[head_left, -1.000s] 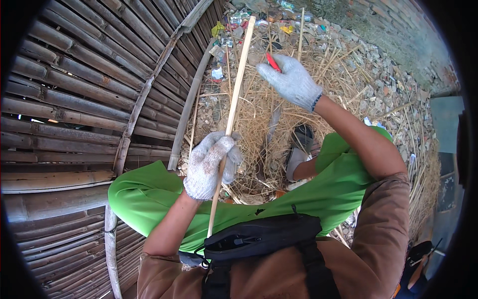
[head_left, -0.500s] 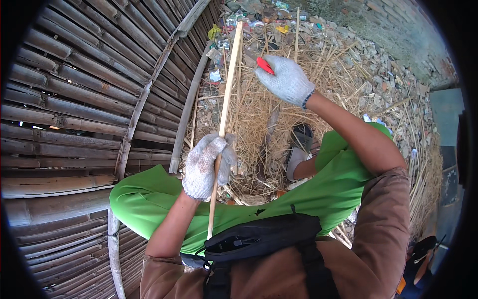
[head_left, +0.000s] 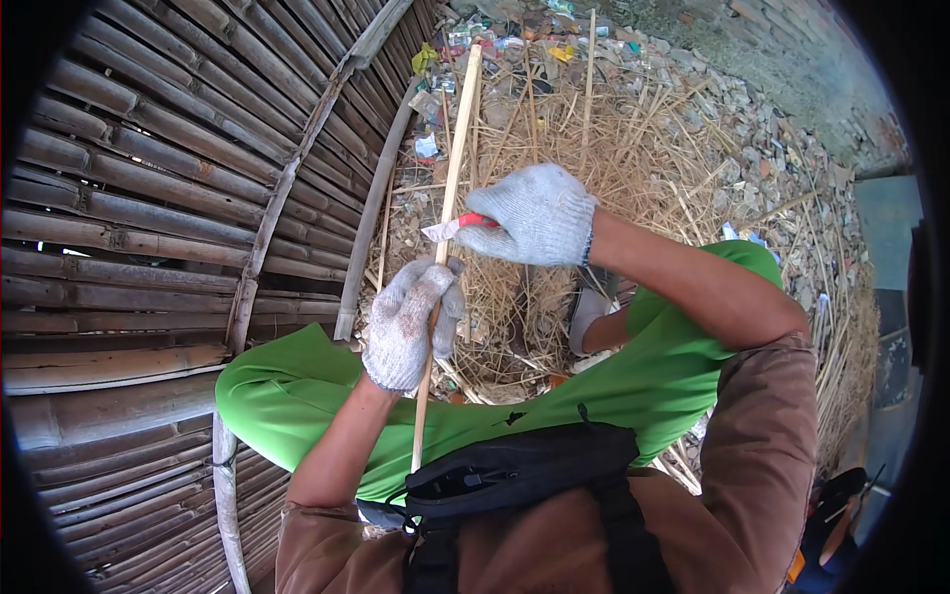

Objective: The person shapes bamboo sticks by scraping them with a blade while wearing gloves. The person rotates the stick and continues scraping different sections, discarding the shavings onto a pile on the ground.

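Observation:
My left hand [head_left: 408, 322], in a soiled white knit glove, is closed around a long pale strip of split bamboo [head_left: 458, 163]. The strip runs from beside my waist up and away from me, leaning slightly right at its far end. Just above that grip, my right hand [head_left: 539, 216], gloved too, is closed on the red handle of a knife [head_left: 441, 231]. Its short, stained blade lies across the strip, pointing left. Most of the handle is hidden in my fingers.
A bamboo-slat wall [head_left: 178, 198] stands close on my left, with a pole [head_left: 381, 213] along its foot. Straw-like shavings [head_left: 633, 188] cover the ground ahead, with rubble and litter beyond. A black waist bag [head_left: 524, 470] rests across my lap over green trousers.
My right hand has come down and left toward me, bringing the knife blade onto the strip just above my left hand. The left hand and strip have hardly moved.

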A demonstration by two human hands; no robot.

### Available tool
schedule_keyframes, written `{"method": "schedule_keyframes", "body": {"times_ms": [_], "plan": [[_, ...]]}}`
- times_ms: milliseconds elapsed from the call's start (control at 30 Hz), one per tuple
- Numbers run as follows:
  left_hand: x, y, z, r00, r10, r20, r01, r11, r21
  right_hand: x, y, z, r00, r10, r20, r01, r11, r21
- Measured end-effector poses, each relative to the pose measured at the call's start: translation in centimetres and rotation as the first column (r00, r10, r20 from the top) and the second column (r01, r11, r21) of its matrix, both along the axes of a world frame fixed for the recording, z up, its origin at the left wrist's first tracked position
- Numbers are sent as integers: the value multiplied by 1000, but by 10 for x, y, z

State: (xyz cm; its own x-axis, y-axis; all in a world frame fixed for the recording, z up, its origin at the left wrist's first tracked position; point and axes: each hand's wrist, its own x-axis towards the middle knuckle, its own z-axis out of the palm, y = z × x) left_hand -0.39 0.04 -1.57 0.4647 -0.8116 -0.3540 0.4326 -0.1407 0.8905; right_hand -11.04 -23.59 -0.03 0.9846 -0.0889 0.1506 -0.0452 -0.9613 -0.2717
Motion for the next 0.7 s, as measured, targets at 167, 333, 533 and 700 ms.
{"method": "schedule_keyframes", "body": {"times_ms": [167,333,533,700], "plan": [[2,-1,3,999,-4,-31,3,1000,-13,3,-9,2,1000,8,28,-7,1000,-24],[8,4,3,994,-16,-111,9,998,-58,7,-26,10,1000,-17,18,19,998,-64],[2,13,9,974,-132,-186,111,987,-117,-4,-109,9,922,-257,291,306,943,-135],[4,11,7,976,-80,-200,62,993,-96,-3,-26,7,992,-118,38,116,992,45]]}}
